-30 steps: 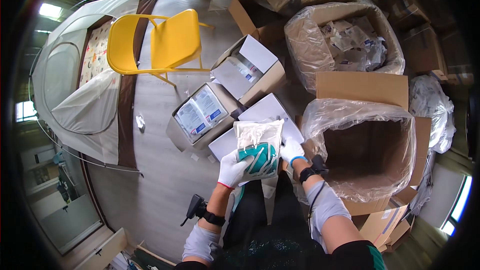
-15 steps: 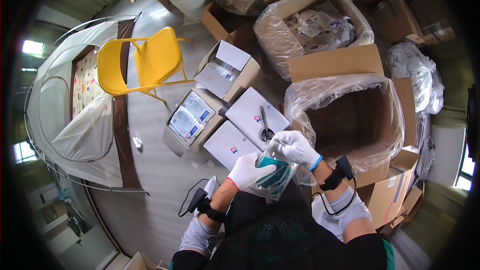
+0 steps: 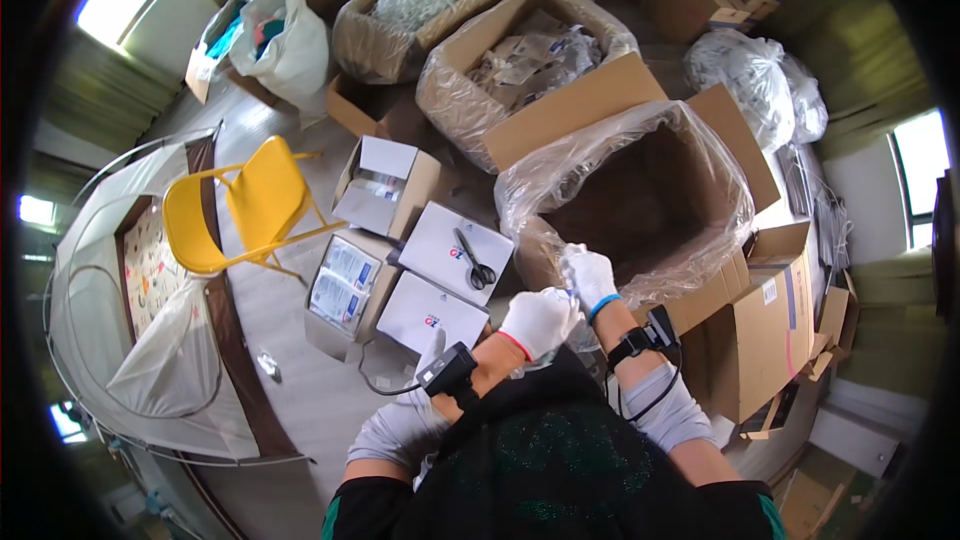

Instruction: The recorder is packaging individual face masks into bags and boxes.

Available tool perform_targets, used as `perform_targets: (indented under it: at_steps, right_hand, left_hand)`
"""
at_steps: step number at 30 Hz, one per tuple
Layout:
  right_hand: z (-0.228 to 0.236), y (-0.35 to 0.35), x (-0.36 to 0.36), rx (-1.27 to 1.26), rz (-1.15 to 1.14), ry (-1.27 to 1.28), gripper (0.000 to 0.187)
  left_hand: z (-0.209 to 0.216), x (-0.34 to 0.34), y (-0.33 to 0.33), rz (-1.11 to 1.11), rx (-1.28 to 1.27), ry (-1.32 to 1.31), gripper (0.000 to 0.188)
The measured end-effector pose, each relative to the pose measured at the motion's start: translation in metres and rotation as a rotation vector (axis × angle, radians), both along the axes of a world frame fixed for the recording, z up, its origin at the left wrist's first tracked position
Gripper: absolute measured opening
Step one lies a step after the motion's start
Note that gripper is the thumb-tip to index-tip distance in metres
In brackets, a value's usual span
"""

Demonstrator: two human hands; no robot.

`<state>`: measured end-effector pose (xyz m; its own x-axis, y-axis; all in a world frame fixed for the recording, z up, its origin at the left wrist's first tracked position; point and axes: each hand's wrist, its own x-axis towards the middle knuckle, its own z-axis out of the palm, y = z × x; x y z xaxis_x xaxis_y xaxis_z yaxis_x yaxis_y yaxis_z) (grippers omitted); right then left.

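My left hand, in a white glove with a red cuff, is closed on a clear plastic bag with something teal in it. The hand hides most of the bag, which sits close to my black top. Just to its right, my right hand, gloved in white with a blue cuff, pinches what looks like the bag's upper end. Both hands are near the closest corner of a large open carton lined with clear plastic. Black-handled scissors lie on a white box left of my hands.
Another white box and two open boxes of packets, one being a carton, stand to the left. Beyond is a yellow folding chair beside a white tent. Plastic-lined cartons of wrapped pieces stand behind; more cartons are at right.
My view has swung to the right, toward the lined carton. My hands have drawn together and turned; the teal contents, plain before, are now mostly covered by my left hand.
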<state>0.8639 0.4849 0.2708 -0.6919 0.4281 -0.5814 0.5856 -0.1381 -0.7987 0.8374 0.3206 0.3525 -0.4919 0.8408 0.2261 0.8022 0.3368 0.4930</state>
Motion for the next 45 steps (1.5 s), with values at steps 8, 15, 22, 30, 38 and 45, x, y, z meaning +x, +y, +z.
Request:
perform_targets:
  at_steps: [8,15,22,30,38,45]
  right_hand:
    - [-0.032,0.119,0.052,-0.869,-1.073,0.36,0.033]
    - [0.015,0.16,0.068,-0.665,-0.886,0.482,0.028]
    - [0.071,0.153,0.11,-0.089,-0.871,0.375,0.024]
    - [0.114,0.148,0.152,1.023,-0.328,0.245,0.065]
    - [0.134,0.174,0.138,1.351,-0.167,0.564,0.044]
    - [0.119,0.192,0.134,1.359,0.076,0.59,0.037]
  left_hand:
    - [0.019,0.025,0.026,0.013,0.306,-0.158,0.027]
    - [0.01,0.007,0.078,0.093,0.326,-0.384,0.038]
    - [0.013,-0.019,0.142,0.382,0.217,-1.014,0.044]
    - [-0.003,-0.036,0.205,0.589,0.131,-1.624,0.043]
    - [-0.092,-0.037,0.222,0.618,0.194,-2.275,0.041]
    - [-0.1,-0.034,0.218,0.739,0.111,-2.074,0.032]
